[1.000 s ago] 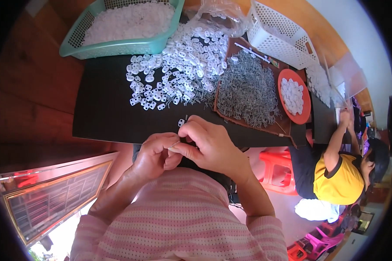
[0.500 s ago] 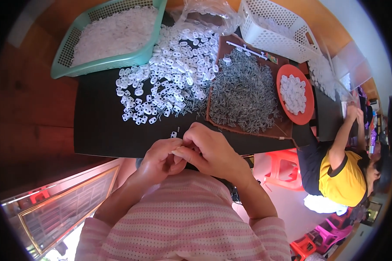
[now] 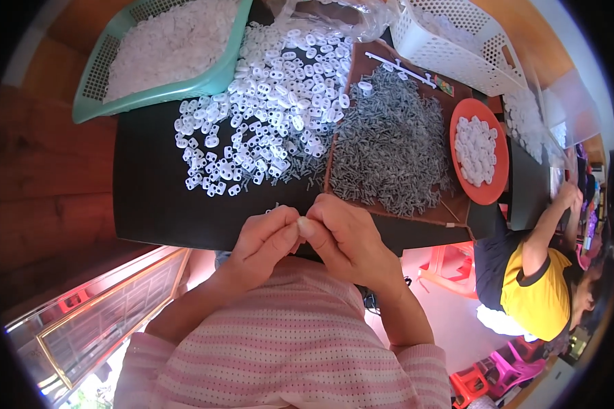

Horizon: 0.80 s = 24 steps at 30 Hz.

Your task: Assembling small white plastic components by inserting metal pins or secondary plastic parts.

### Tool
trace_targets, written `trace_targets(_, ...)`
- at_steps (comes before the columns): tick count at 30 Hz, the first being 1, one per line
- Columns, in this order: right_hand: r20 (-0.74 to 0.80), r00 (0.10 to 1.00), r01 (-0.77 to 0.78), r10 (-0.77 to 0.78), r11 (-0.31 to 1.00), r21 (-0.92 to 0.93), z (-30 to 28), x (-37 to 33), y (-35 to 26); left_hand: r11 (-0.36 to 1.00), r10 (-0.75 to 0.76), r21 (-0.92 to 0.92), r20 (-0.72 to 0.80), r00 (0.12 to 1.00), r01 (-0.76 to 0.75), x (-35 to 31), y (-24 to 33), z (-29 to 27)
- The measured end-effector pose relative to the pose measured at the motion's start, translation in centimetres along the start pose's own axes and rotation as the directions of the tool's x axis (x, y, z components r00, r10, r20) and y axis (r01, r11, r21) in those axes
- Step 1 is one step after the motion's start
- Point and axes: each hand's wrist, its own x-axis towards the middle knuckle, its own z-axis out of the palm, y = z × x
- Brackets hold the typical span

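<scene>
At the near edge of the dark table (image 3: 164, 211), my left hand (image 3: 262, 244) and my right hand (image 3: 344, 238) meet, thumbs and forefingers pinched tip to tip. Whatever lies between the fingertips is too small and covered to make out. Just beyond the left hand, part of a small white piece (image 3: 271, 210) shows. Farther off spreads a heap of small white plastic pieces with holes (image 3: 273, 102). To its right, a mound of thin grey screw-like pieces (image 3: 392, 146) rests on a brown board (image 3: 443, 217).
A green basket (image 3: 184, 91) of whitish pieces stands far left, a white basket (image 3: 457, 65) far right. An orange-red plate (image 3: 499, 178) holds white pieces. Clear plastic bags (image 3: 341, 20) lie at the back. On the right, a person in yellow (image 3: 535, 293) works near a red stool (image 3: 450, 269).
My hands have shifted from overlapping, with the right over the left's fingers, to fingertips meeting symmetrically. They now cover most of the small white piece beyond them. The view has moved slightly.
</scene>
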Motion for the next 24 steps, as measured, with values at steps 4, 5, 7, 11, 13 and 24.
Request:
trace_targets(4, -0.014, 0.999, -0.042, 0.042, 0.999, -0.017, 0.1, 0.4, 0.2, 0.977, 0.099, 0.188, 0.032, 0.995, -0.103, 0.3, -0.3, -0.4)
trace_targets(5, 0.008, 0.999, -0.04, 0.04, 0.999, -0.011, 0.2, 0.4, 0.2, 0.978, 0.098, 0.183, 0.01, 0.995, -0.098, 0.4, -0.3, -0.4)
trace_targets(7, -0.001, 0.999, -0.047, 0.047, 0.996, -0.072, 0.1, 0.5, 0.3, 0.981, 0.122, 0.155, -0.026, 0.992, -0.116, 0.5, -0.1, -0.1)
trace_targets(11, -0.099, 0.994, -0.008, -0.046, 0.872, -0.489, -5.4, 1.8, 1.8, 0.983, 0.135, 0.126, -0.023, 0.991, -0.131, 0.4, 0.1, -0.6)
trace_targets(13, -0.186, 0.98, -0.083, -0.068, 0.712, -0.697, -8.4, 3.9, 2.9, 0.978, 0.154, 0.136, 0.04, 0.987, -0.158, 0.2, 0.1, -1.0)
trace_targets(24, -0.106, 0.994, -0.09, -0.003, 0.499, -0.862, -10.8, 5.2, 5.3, 0.963, 0.185, 0.188, 0.068, 0.98, -0.195, -1.2, 0.2, -1.7)
